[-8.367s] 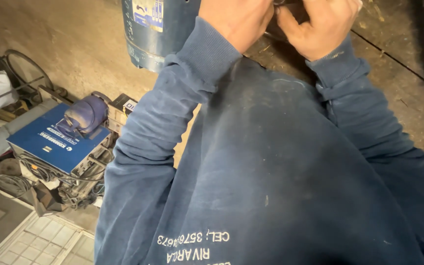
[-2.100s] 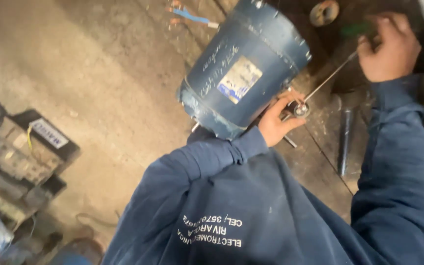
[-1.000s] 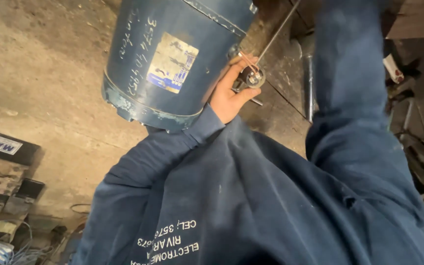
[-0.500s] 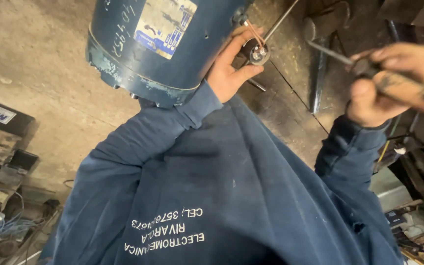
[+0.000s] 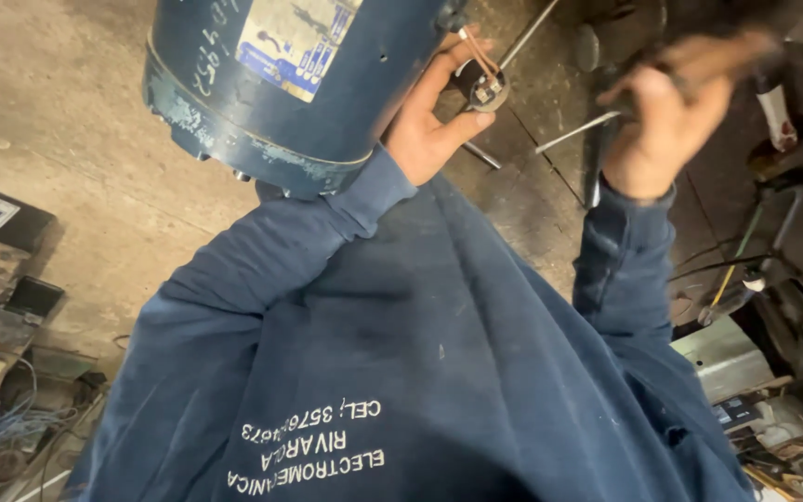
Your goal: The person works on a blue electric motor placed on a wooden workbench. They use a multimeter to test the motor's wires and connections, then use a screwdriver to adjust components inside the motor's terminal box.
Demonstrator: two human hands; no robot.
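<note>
From the head camera, looking down over a dark blue sweatshirt [image 5: 401, 372] with pale lettering, the person's left hand [image 5: 434, 116] is curled beside the large blue-painted cylindrical metal motor housing [image 5: 290, 84], its wrist touching the housing's lower rim. Thumb and fingers pinch a small round black part with two copper-coloured wire leads [image 5: 480, 82], held just beside the housing's right edge, near the top of the frame. A thin grey metal rod [image 5: 527, 33] runs up and to the right from behind that part.

The right hand [image 5: 666, 116] is raised well apart from the left, blurred by motion; it is closed around a dark slim tool [image 5: 699, 60] whose kind I cannot tell. A second thin metal rod [image 5: 573, 132] lies just left of that hand on the dark, stained workbench surface [image 5: 532, 204].

To the left, bare concrete floor [image 5: 58, 139] carries boxes and tangled blue wires [image 5: 2, 423]. On the right, cluttered tools and cables [image 5: 773, 242] crowd the edge.
</note>
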